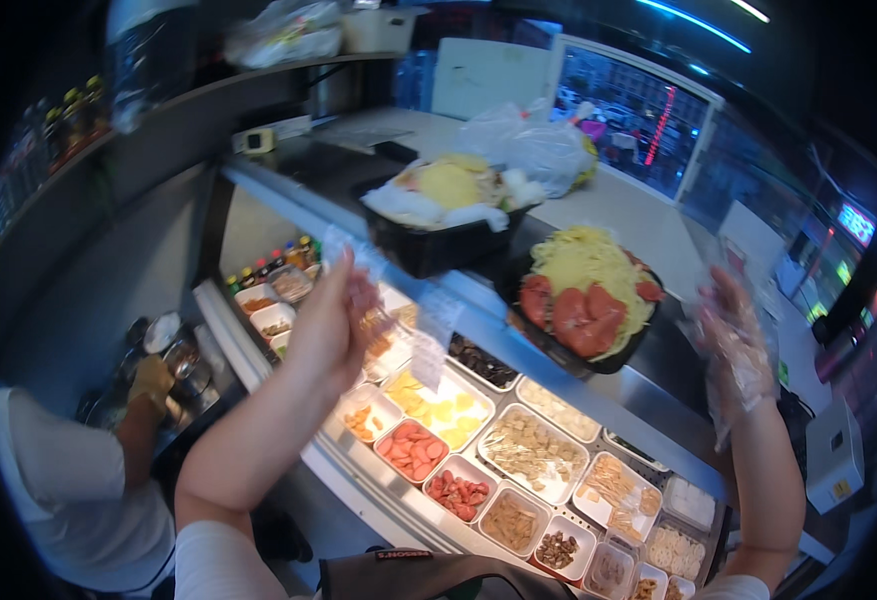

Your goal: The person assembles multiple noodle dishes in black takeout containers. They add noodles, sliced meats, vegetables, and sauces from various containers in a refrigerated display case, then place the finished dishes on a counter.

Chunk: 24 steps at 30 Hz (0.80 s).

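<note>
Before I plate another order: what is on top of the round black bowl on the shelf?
The round black bowl holds a heap of pale yellow shredded strands with red sausage slices along the front. Whatever lies under that heap is covered.

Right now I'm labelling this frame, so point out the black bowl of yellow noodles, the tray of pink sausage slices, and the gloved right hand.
black bowl [613, 362], head view, front rim.
sausage tray [410, 451], head view, slices in middle.
right hand [738, 345], head view, gloved palm.
</note>
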Each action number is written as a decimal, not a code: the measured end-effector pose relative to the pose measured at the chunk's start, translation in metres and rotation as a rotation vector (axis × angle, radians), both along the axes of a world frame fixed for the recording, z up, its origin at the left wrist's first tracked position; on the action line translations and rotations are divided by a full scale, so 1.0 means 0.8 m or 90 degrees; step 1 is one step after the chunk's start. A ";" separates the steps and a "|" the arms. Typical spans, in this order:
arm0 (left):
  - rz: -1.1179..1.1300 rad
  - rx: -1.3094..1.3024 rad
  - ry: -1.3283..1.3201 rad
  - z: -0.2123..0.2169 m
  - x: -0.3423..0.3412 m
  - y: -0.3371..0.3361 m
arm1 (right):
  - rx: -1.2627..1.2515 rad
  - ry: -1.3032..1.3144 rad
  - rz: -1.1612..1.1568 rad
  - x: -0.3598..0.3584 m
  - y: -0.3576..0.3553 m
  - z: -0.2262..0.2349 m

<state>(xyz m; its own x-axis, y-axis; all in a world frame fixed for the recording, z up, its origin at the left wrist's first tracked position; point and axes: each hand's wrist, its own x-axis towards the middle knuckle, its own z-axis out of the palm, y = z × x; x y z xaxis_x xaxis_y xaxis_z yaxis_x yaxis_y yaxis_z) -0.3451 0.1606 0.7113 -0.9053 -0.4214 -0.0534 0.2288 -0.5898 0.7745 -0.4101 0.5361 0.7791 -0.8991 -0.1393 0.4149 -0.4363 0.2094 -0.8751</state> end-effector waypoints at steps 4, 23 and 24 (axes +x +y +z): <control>0.211 -0.045 0.056 0.026 -0.057 -0.101 | -0.092 -0.312 -0.002 0.036 -0.025 0.016; 0.196 -0.364 -0.027 -0.152 -0.150 -0.409 | -0.021 0.311 -0.091 0.122 -0.028 0.004; 0.222 -0.325 -0.013 -0.149 -0.160 -0.443 | -0.002 0.347 -0.115 0.122 -0.025 -0.006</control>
<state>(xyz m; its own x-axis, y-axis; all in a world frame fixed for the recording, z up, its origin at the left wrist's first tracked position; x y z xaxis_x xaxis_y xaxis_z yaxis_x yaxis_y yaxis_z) -0.4734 -0.1940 0.5921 -0.7102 -0.6696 0.2174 0.3239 -0.0365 0.9454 -0.3124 0.5158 0.7746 -0.5645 -0.0020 0.8254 -0.7823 0.3204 -0.5342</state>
